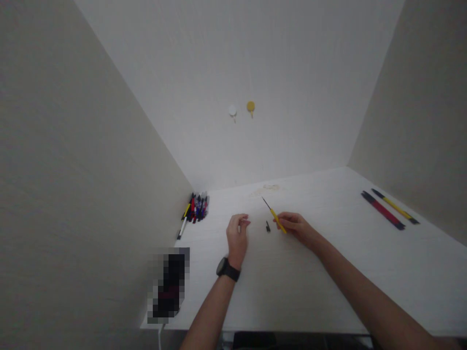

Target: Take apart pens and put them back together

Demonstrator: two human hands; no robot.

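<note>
On the white tabletop (314, 291), central zone: main working position. Note right hand (294, 225): thumb and fingers pinched around the yellow body of a slim pen-like tool (278, 221), held at a slant above the tabletop, thin dark tip pointing away and to the left. Note left hand (237, 236): fingers loosely curled, tips apart, nothing visible in the grasp. Between both hands, find a small black piece (268, 227), lying loose, touched by neither.

Judge progress as follows. Done, as far as visible: slim tool in hand, gripped from one side only, thin tip exposed. Outstanding: slim tool not set down; black piece not joined to any other part. Treat black piece as possibly a component of the tool; cannot confirm at this size. Rate the handling as under way rather than complete; cannot tell the number of steps left.

For surroundings, locate a cluster of pens (199, 206) at far left, with a white pen (183, 227) just in front. At far right, locate a red-and-black strip (383, 210) and a yellow-and-black strip (396, 206), roughly parallel. Near the back wall, locate thin pale loops (270, 187), too faint to identify.
</note>
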